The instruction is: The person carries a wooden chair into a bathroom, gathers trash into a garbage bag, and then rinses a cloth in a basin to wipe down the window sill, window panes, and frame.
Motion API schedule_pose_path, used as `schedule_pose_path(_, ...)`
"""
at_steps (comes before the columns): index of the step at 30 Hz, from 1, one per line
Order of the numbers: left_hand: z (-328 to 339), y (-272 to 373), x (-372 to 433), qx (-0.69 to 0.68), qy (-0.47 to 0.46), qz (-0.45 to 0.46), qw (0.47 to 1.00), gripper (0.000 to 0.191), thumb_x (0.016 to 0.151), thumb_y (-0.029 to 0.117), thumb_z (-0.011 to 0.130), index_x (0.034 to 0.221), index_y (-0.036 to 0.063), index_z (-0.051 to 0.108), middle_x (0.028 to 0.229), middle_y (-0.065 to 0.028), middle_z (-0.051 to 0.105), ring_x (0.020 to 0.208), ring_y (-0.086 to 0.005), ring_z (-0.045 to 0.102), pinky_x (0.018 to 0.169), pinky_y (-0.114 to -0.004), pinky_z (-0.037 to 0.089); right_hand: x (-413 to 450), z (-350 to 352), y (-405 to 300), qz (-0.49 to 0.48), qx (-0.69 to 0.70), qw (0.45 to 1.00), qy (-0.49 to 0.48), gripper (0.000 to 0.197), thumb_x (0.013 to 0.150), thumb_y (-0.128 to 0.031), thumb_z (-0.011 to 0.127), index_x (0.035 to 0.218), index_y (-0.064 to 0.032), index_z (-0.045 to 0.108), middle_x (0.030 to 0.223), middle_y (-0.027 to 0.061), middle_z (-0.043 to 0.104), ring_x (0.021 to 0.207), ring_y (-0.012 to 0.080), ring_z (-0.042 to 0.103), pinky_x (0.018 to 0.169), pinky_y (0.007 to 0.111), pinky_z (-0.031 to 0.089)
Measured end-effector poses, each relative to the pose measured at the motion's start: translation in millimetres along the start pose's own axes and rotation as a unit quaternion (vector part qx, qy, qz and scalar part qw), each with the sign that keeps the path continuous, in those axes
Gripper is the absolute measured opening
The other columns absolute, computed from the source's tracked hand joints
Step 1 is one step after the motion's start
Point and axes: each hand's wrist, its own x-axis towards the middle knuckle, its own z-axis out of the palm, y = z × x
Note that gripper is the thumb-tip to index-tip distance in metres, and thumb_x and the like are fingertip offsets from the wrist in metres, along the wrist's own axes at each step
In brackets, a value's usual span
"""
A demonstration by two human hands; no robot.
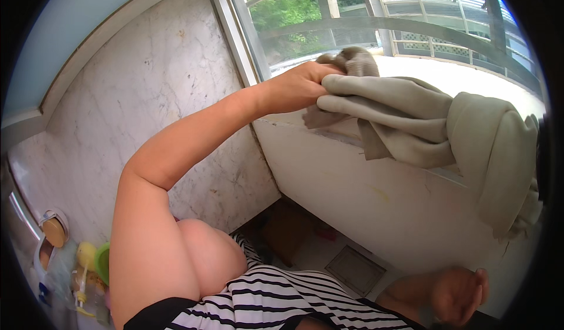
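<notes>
A grey-beige fabric item (489, 153), perhaps a garment, stretches rightward from my left hand (310, 85). My fingers are closed on its bunched end, in front of the window. A brown ribbed piece of fabric (361, 61) sticks up just above the fingers; whether it belongs to the same item is unclear. Folds droop over the low wall below the window, and the far part hangs down at the right rim of the view. Down at the lower right is my right hand (458, 294), blurred, its fingers loosely curled and nothing seen in it.
A marbled wall (176, 87) rises at the left and meets the low white wall (352, 175) in a corner. A metal-framed window (291, 43) shows railings outside. A pump bottle (81, 286) and a green container (102, 264) stand lower left. A square drain cover (356, 270) lies on the floor.
</notes>
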Motion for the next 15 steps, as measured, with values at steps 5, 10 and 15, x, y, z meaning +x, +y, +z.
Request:
schedule_pose_path(5,70,75,95,0.220,-0.006,0.464,0.858,0.017,0.086,0.020,0.060,0.092,0.0076,0.070,0.118,-0.0076,0.060,0.120,-0.0250,0.047,0.101,-0.036,0.040,-6,4,-1,0.001,0.016,1.000,-0.019,0.056,0.103,-0.042,0.018,0.115,0.0034,0.048,0.095,0.0300,0.060,0.084,0.0414,0.062,0.069,0.046,0.059)
schedule_pose_path(10,120,109,101,0.417,0.072,0.542,0.726,0.015,0.084,0.031,0.063,0.088,0.0209,0.073,0.116,0.0009,0.062,0.120,-0.0231,0.046,0.096,-0.035,0.034,-22,-8,7,0.025,0.033,0.998,-0.040,0.045,0.103,-0.035,0.028,0.117,0.0032,0.048,0.098,0.0275,0.061,0.089,0.0412,0.062,0.072,0.048,0.059)
schedule_pose_path(15,79,36,73,0.383,0.063,0.525,0.758,0.020,0.085,0.039,0.059,0.099,0.0304,0.072,0.121,0.0061,0.059,0.124,-0.0237,0.045,0.100,-0.042,0.031,-11,26,-8,0.016,0.060,0.998,-0.029,0.043,0.103,-0.031,0.031,0.119,0.0052,0.047,0.102,0.0268,0.061,0.090,0.0394,0.063,0.075,0.047,0.058)
